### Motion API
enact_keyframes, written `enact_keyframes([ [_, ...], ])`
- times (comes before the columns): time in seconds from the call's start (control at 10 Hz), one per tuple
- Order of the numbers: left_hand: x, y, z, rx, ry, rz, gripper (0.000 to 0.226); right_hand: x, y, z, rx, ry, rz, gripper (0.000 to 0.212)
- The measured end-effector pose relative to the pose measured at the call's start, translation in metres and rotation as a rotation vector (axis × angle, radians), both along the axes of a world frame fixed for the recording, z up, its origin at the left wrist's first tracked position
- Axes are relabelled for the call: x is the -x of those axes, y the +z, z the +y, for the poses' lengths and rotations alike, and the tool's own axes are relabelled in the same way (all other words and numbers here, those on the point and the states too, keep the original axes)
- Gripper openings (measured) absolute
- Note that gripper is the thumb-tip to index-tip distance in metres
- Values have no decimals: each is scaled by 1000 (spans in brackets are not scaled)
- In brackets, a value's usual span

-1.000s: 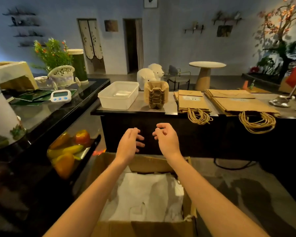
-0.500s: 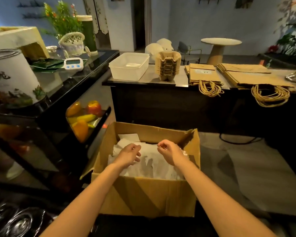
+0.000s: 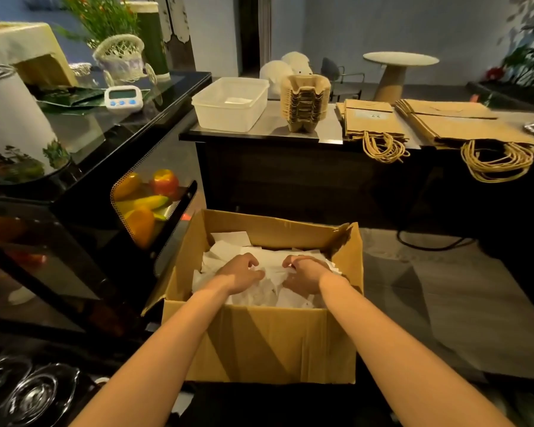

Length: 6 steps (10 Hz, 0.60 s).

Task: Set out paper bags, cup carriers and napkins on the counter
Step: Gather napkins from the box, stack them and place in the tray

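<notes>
The napkins [image 3: 270, 272] lie loose and crumpled in the open cardboard box [image 3: 259, 343] on the floor. Both hands are down in the middle of the pile: the left hand [image 3: 239, 271] and the right hand [image 3: 304, 274] have their fingers curled into the sheets, gripping a bunch between them. To do this well, I would press the bunch together from both sides and lift it straight up past the box's far wall, so no loose sheets trail off. On the counter [image 3: 327, 129], the cup carriers [image 3: 305, 103] and paper bags [image 3: 372, 118] are already set out. The plastic tub [image 3: 230, 109] at its left end looks like the likely landing place.
</notes>
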<state>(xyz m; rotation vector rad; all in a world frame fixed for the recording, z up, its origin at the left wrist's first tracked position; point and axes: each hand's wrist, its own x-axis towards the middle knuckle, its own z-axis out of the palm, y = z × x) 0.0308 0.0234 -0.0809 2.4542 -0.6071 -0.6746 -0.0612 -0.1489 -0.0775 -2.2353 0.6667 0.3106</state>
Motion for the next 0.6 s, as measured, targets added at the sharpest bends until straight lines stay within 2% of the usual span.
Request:
enact_keyframes([
  [0.1, -5, -2, -1, 25, 5, -10, 46, 1, -13, -5, 639, 548, 160, 44],
  [0.2, -9, -3, -2, 31, 7, -21, 44, -5, -16, -14, 657, 482, 196, 53],
  [0.3, -11, -4, -4, 27, -4, 1, 52, -8, -2, -5, -16, -26, -89, 35],
  [0.4, -9, -5, -5, 29, -37, 18, 71, -13, 4, -6, 65, -71, -252, 27],
  [0.5, -4, -4, -4, 66, -52, -3, 99, -13, 9, 0, 41, -48, -230, 20],
  [0.6, 0, 3, -4, 150, -43, 6, 107, -15, 12, 0, -107, -47, -216, 20],
])
